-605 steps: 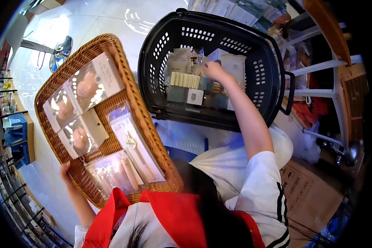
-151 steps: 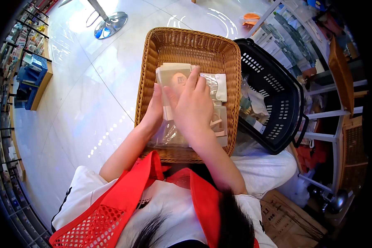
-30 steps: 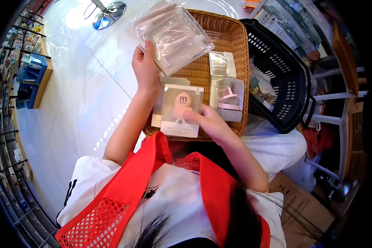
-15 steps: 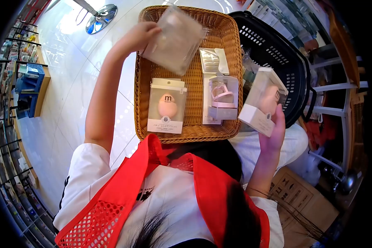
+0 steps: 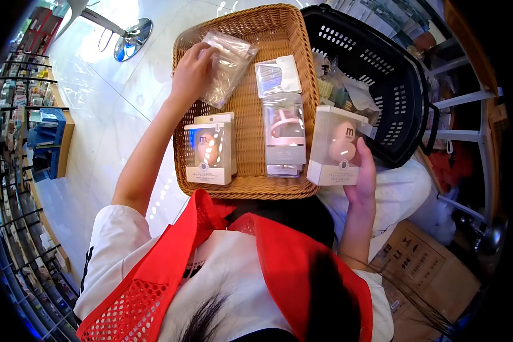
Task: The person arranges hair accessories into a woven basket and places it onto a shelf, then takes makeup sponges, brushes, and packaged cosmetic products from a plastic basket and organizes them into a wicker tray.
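My left hand is at the far left of the wicker basket, its fingers curled on a clear plastic packet that lies against the basket's inside. My right hand grips a boxed makeup sponge, peach-coloured behind a clear window, beside the basket's right rim. Another boxed makeup sponge stands in the near left of the basket, with a second box partly hidden behind it. On the basket's right side are a clear box with a pink item and a flat white-backed pack.
A black plastic shopping basket holding several packaged items stands right of the wicker one. A cardboard box is at lower right. Stocked shelves line the left, and a round metal stand base rests on the tiled floor.
My left hand has lowered the clear plastic packet into the wicker basket. My right hand has turned the boxed sponge more upright, its window facing me. The view has shifted slightly.
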`<state>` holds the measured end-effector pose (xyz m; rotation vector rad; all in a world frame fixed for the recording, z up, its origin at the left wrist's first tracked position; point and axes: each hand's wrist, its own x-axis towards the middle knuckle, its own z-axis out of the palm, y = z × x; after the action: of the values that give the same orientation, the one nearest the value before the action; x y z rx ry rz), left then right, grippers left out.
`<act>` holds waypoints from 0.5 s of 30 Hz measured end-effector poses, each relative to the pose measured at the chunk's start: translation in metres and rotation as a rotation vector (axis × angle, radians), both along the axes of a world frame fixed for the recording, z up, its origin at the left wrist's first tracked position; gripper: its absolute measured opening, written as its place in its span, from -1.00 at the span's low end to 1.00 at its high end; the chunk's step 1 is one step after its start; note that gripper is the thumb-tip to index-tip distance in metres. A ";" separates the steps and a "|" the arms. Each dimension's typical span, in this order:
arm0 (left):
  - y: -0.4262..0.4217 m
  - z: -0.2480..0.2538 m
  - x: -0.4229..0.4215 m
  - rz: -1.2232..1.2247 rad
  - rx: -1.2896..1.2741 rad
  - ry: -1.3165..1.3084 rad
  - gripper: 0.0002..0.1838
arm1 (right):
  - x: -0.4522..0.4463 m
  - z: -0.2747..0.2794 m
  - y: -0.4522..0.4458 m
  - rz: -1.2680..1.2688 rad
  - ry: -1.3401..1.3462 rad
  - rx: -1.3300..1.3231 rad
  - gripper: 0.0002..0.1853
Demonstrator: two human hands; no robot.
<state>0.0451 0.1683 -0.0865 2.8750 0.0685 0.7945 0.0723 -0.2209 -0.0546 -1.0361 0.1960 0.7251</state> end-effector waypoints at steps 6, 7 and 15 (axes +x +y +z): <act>-0.015 -0.014 0.003 0.137 -0.231 0.110 -0.50 | -0.005 0.013 0.020 0.193 -0.015 0.084 -0.62; -0.015 -0.012 0.005 0.113 -0.199 0.107 -0.49 | -0.007 0.018 0.027 0.193 -0.038 0.054 -0.65; -0.006 0.023 0.019 0.021 -0.108 0.433 -0.48 | -0.011 0.004 0.034 0.235 -0.065 -0.056 -0.66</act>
<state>0.0645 0.1626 -0.0637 2.8891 0.1853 0.1531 0.0615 -0.1872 -0.0502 -1.1468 0.0384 0.8999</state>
